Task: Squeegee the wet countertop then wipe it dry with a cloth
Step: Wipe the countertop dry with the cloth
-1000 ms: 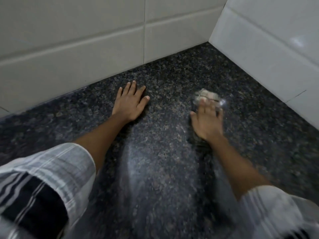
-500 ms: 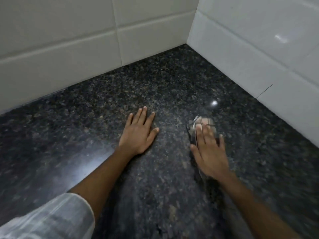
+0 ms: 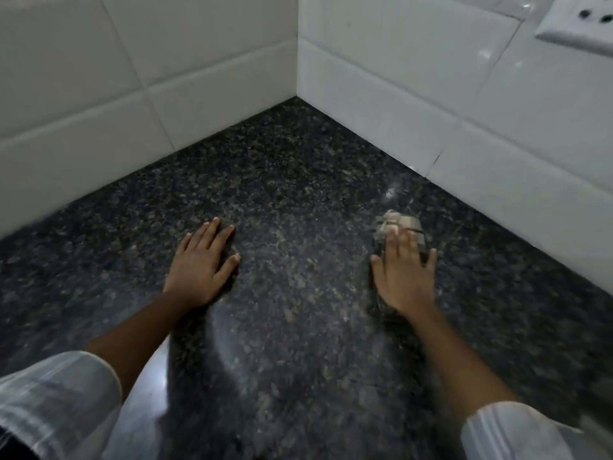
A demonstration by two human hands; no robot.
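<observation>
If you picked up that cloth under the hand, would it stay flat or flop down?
Probably flop: the cloth looks bunched and crumpled under the right hand, so it seems soft. It likely slides easily, since the granite countertop looks smooth and shiny.

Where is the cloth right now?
The cloth lies on the dark countertop under the right hand, on the right of the head view, near the tiled wall.
</observation>
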